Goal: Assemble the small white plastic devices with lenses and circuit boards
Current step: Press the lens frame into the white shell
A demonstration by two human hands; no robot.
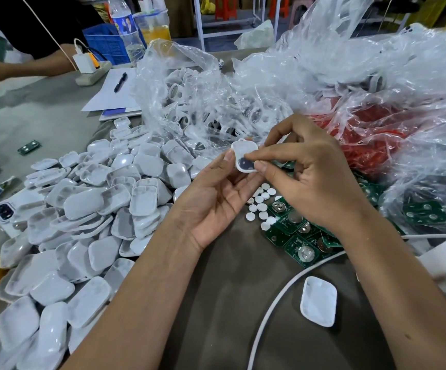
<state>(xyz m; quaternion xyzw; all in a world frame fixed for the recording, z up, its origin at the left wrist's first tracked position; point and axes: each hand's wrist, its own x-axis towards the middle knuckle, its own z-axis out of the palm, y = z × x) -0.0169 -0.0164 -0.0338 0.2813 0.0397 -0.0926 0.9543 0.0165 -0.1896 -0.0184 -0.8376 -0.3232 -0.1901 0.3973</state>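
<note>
Tabletop; fingers [253, 156] pinching shell [244, 149]

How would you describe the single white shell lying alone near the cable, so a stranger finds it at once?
Start from the big pile of white shells on the left of the table, then look across to the right, past the person's right forearm. There, beside the curved white cable, lies one white shell. Unlike the others, it sits alone on the dark cloth, hollow side up, touching no other shell.
</note>
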